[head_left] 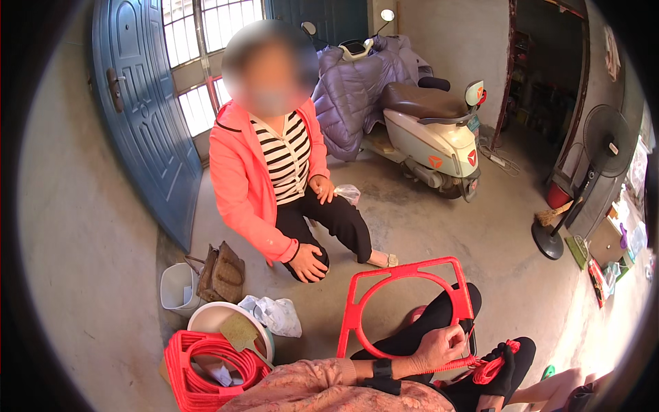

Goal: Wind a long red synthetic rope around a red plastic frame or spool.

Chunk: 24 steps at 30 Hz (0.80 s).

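— What was she working on?

— A red plastic frame (405, 302), square outside with a round opening, propped upright across her dark-trousered knees. Her left hand (439, 347) was closed in a pinch on its lower right corner, where red cord (491, 367) lay bunched just beside the fingers. A black band (382, 371) sat on that wrist.

— And the other hand?

— Couldn't see it (only one forearm, in a patterned pink sleeve, came into view).

— Anything near her?

— At her left, more red frames (206, 371) stacked on the concrete floor, touching a white basin (213, 317). Beside that, a crumpled white cloth (274, 314), a brown bag (223, 273) and a small white bin (177, 287).

— Anyone else?

— A person in a coral jacket (237, 185) crouched opposite, one hand on a knee. Behind stood a cream scooter (432, 134) under a purple quilted cover, and a standing fan (604, 147) well off to the right.
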Each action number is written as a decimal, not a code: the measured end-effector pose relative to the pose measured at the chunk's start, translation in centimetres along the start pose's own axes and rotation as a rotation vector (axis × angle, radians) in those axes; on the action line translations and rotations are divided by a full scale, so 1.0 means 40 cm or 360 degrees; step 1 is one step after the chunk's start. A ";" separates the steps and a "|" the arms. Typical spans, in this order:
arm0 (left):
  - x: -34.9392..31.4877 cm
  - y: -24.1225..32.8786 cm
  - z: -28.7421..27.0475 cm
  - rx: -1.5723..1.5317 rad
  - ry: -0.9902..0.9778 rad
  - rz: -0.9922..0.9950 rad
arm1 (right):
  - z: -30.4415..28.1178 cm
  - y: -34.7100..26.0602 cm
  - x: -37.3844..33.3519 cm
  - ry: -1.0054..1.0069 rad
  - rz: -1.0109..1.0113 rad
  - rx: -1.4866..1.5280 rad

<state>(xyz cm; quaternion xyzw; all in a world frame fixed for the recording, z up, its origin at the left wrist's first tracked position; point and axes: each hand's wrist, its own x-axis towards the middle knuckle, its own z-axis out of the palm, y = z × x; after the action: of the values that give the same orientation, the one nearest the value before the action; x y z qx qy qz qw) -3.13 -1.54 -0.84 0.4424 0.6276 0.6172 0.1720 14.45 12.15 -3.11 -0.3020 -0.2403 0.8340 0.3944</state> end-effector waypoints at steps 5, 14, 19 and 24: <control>0.000 0.005 0.010 -0.0040 -0.0016 -0.0040 | 0.006 -0.013 -0.024 0.0062 -0.0014 0.0050; 0.001 -0.009 0.024 0.0011 -0.0011 -0.0002 | 0.031 -0.031 -0.052 0.0219 -0.0089 -0.0039; 0.004 -0.002 0.019 0.0004 -0.0044 -0.0053 | 0.012 -0.040 -0.048 0.0065 -0.0111 -0.0014; 0.003 0.009 0.016 -0.0035 -0.0045 -0.0079 | -0.012 -0.039 -0.035 0.0097 -0.0034 0.0150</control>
<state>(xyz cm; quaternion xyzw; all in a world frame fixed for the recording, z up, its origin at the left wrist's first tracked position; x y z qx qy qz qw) -2.60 -1.10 -0.59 0.4334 0.6289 0.6134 0.2009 16.28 12.01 -2.01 -0.3058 -0.1919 0.8305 0.4242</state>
